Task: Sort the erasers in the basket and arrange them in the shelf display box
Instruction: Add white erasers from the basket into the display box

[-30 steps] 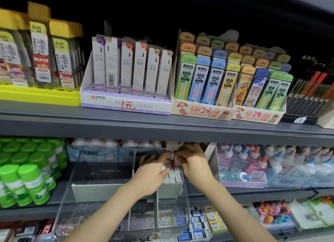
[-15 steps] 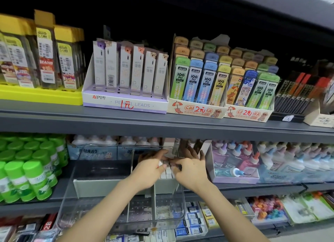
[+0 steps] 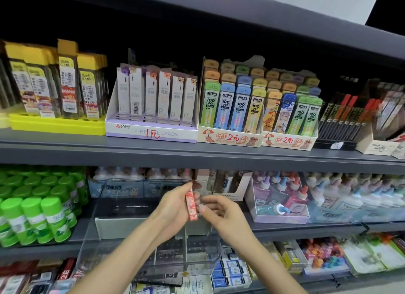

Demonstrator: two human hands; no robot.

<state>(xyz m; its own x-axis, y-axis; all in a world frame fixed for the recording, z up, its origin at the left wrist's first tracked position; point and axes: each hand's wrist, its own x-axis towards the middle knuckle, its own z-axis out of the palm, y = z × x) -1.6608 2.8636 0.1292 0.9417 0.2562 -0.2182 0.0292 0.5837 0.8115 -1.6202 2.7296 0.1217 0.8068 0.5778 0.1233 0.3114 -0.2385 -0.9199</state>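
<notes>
A clear plastic display box (image 3: 122, 206) with grey dividers (image 3: 122, 226) juts out from the middle shelf. Above its right compartment my left hand (image 3: 173, 208) grips a slim red-orange packaged eraser (image 3: 191, 206), held upright between thumb and fingers. My right hand (image 3: 223, 214) is just to the right of it, fingers curled, fingertips at the pack's edge around a small pale piece; I cannot tell what that is. The white erasers in the compartment are hidden behind my hands.
Green glue sticks (image 3: 37, 208) stand left of the box, and glue bottles in a purple tray (image 3: 282, 203) sit right. The shelf above carries pencil lead boxes (image 3: 153, 109). Packaged stationery (image 3: 232, 271) fills the shelf below.
Both hands have lifted up out of the right compartment. A red-orange eraser pack now stands in my left hand, where before both hands were pressing on the white erasers.
</notes>
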